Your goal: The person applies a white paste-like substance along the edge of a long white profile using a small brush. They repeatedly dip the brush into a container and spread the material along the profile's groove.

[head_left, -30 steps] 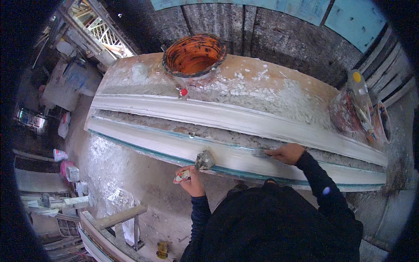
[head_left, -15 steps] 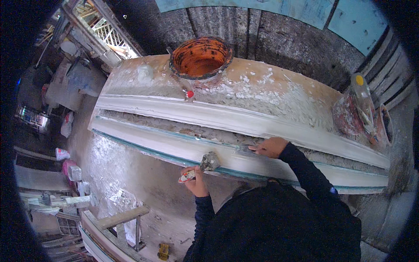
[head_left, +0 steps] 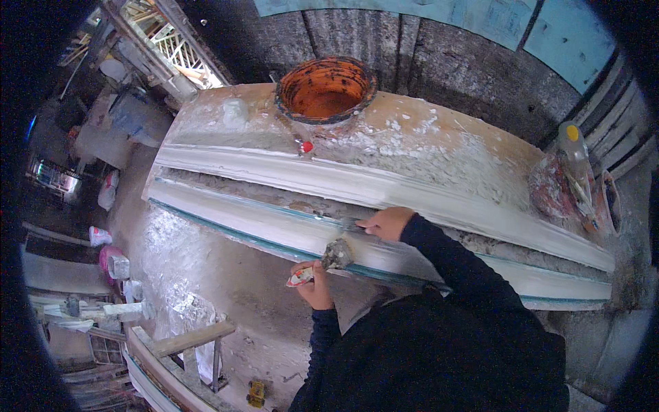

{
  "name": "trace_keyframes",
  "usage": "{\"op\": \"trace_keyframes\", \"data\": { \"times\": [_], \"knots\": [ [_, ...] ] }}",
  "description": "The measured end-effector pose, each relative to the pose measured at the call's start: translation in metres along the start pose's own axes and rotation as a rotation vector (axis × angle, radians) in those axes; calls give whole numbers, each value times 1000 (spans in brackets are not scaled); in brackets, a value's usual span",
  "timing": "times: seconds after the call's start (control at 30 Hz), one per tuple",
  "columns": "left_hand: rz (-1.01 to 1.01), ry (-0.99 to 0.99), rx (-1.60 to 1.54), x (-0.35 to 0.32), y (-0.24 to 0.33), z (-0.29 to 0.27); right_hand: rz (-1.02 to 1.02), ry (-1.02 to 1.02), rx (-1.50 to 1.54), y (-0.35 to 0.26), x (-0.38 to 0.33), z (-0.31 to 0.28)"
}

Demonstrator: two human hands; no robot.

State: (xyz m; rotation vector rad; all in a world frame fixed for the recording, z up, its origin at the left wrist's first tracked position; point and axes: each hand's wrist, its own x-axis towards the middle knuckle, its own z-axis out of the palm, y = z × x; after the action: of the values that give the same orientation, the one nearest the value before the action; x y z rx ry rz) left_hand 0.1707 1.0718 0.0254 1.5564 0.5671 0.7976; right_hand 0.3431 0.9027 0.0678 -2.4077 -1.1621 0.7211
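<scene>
Two long white plaster mouldings lie side by side across the bench, the far moulding (head_left: 274, 172) and the near moulding (head_left: 254, 223), which has a teal edge. My left hand (head_left: 316, 287) is closed round the red-and-white handle of a trowel (head_left: 301, 276). A grey lump of plaster (head_left: 338, 254) covers its blade, over the near moulding's front edge. My right hand (head_left: 390, 223) is closed with the index finger extended, pressing a small thin scraper (head_left: 362, 224) at the back edge of the near moulding. Its handle is hidden in my palm.
An orange bucket (head_left: 326, 120) with a crusted rim stands on the bench (head_left: 467, 120), among scattered plaster crumbs. A red knob-like thing (head_left: 307, 147) is below it. Plaster-smeared containers (head_left: 549, 185) stand at the right end. A wooden frame (head_left: 195, 338) is at lower left.
My right hand has slid left along the near moulding with the scraper, coming closer to the plaster lump. My left hand keeps its hold on the trowel. The view has shifted slightly.
</scene>
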Motion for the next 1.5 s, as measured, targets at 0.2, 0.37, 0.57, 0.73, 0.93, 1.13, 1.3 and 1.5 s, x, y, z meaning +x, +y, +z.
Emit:
{"op": "trace_keyframes", "data": {
  "times": [0.2, 0.37, 0.57, 0.73, 0.93, 1.13, 1.3, 1.5],
  "knots": [
    [-95, 21, -124, -6, 8, -1, 76, -89, -76, -9, -23, -17],
    [-26, 13, -32, -6, -6, -5, 58, -62, -65, -29, 33, -9],
    [-68, -1, -78, -1, 7, 0, -31, 27, 16, -1, 33, 8],
    [-100, -82, -86, 2, 21, 19, 94, -14, 85, 45, -72, 1],
    [-283, -546, -196, -28, 25, 121, 621, 348, 413, 58, -206, 0],
    [32, -775, 118, -63, 31, 183, 747, 674, 574, 67, -265, 16],
    [-26, -487, 366, 2, 25, 143, 669, 787, 417, 75, -277, 16],
    [344, 66, 698, 124, 28, 39, 544, 648, 283, 70, -268, 15]
  ]
}}
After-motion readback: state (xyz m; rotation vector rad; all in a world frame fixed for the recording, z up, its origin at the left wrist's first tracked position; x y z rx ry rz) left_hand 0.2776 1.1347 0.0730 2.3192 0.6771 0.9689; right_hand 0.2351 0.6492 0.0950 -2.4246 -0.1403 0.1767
